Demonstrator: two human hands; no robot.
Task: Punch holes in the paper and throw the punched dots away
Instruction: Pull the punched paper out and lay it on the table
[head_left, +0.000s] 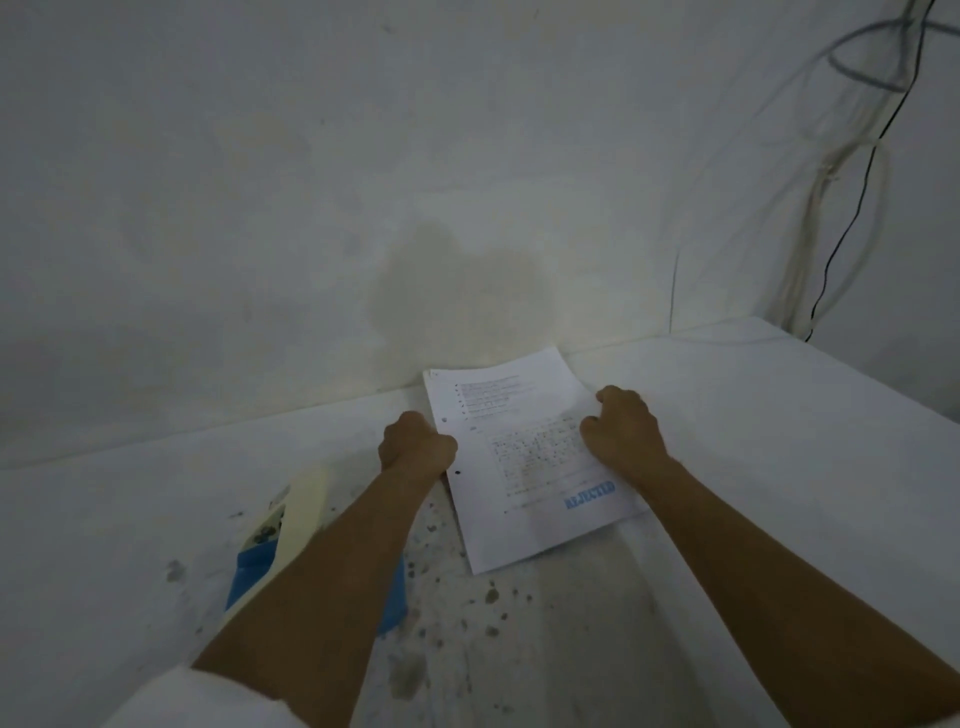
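White paper (524, 457) between hands, left hand (415, 441) fisted at edge, right hand (623, 426) curled on it

Two bare forearms, no watch-free detail to tell apart beyond shape. Left hand (415, 441) and right hand (623, 426) bare, ungloved. White sleeve (197, 701) on left upper arm, loose cuff ending above elbow. Right arm uncovered up to frame edge.

The printed paper (524, 457) lies flat and skewed on the desk (753, 415). Holes dot its left margin. The blue-and-cream hole punch (291, 525) sits left of it.
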